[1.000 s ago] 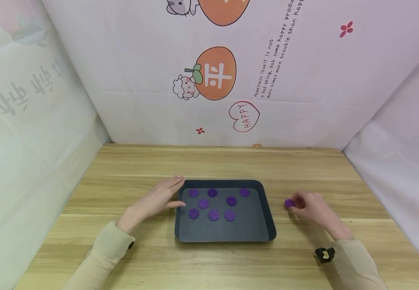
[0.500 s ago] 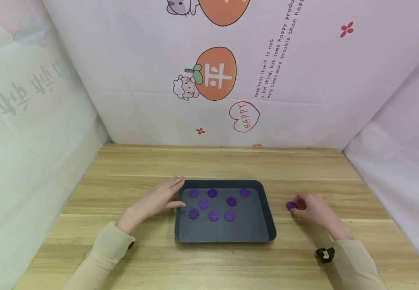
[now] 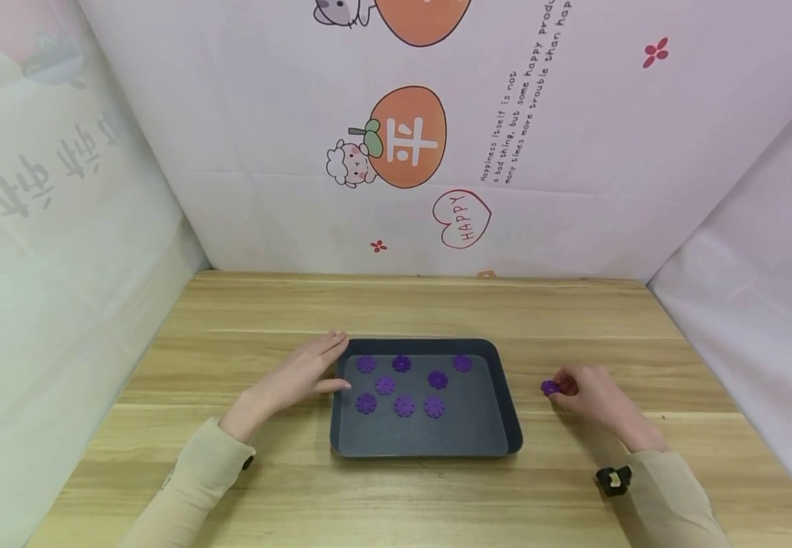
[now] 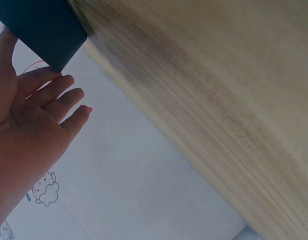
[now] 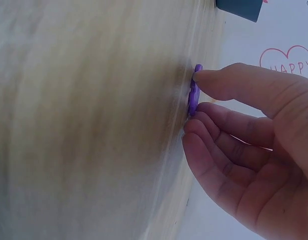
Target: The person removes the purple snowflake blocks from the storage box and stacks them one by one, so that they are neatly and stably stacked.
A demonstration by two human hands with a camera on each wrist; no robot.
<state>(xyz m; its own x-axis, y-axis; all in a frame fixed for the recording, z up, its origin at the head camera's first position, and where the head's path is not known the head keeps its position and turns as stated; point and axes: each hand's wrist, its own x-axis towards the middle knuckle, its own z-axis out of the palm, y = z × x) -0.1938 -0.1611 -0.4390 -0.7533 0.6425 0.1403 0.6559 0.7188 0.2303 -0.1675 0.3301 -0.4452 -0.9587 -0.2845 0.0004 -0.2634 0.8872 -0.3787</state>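
Note:
Several purple notched discs [image 3: 404,406] lie spread out in a dark grey tray [image 3: 437,440], mostly toward its left and back. At the tray's left wall, my left hand [image 3: 293,377] rests with straight fingers; the thumb reaches over the rim. In the left wrist view, the fingers lie extended at the tray's corner. To the right of the tray, my right hand [image 3: 595,392] pinches one purple notched disc [image 3: 550,387] at the table surface. The right wrist view has this disc [image 5: 194,100] between thumb and fingertips, seen nearly edge-on.
The tray stands in the middle of a wooden table [image 3: 410,502]. A white printed cloth [image 3: 286,137] rises behind the table, and pale cloth walls [image 3: 766,228] flank both sides. Bare wood lies between the tray and my right hand.
My right hand and its disc have shifted very slightly right and toward me since one second ago. The left hand, tray and discs inside it look unchanged.

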